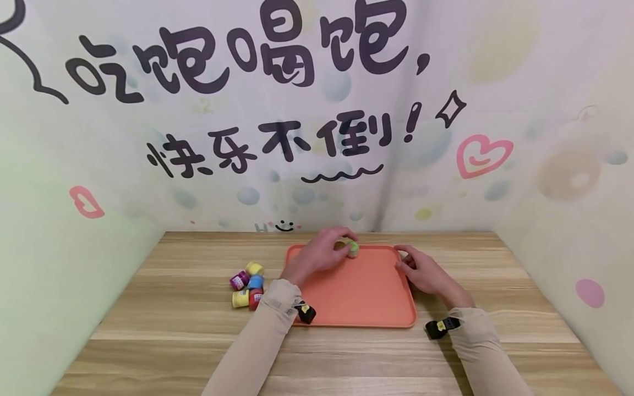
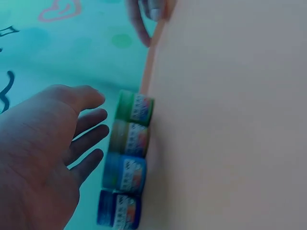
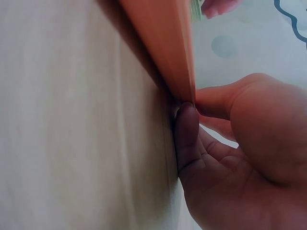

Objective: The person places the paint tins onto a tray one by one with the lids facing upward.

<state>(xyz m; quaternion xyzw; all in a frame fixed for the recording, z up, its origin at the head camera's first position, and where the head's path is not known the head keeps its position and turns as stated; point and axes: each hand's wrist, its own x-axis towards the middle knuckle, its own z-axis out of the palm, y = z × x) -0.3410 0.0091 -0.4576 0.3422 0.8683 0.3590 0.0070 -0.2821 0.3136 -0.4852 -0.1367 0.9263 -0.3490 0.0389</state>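
A row of small paint pots (image 2: 127,158) is seen standing on the far part of the orange tray (image 1: 356,297), close to its far rim; four are shown in the left wrist view, with green, tan, blue and dark blue lids in a line, each touching the next. In the head view only a green-lidded pot (image 1: 353,248) of this row is visible, the rest being hidden behind the left hand (image 1: 322,256). The left hand is held just beside the row, its fingers (image 2: 88,139) relaxed and slightly spread, gripping nothing; whether the fingertips touch the pots cannot be told.

The tray is laid flat on the wooden bench (image 1: 163,330), near its middle. Its right far corner is pinched by the right hand (image 1: 426,272): in the right wrist view the thumb (image 3: 187,139) is pressed against the rim from below and the other fingers are curled over it from above.

A loose cluster of further pots (image 1: 247,285) is left on the bench just to the left of the tray, with purple, yellow, blue and red ones lying close together, some on their sides. Beige sleeves are worn on both forearms, and a small black camera (image 1: 441,327) is strapped at each wrist. The bench is enclosed by pale walls printed with dark characters (image 1: 247,55) and a pink heart (image 1: 482,155).
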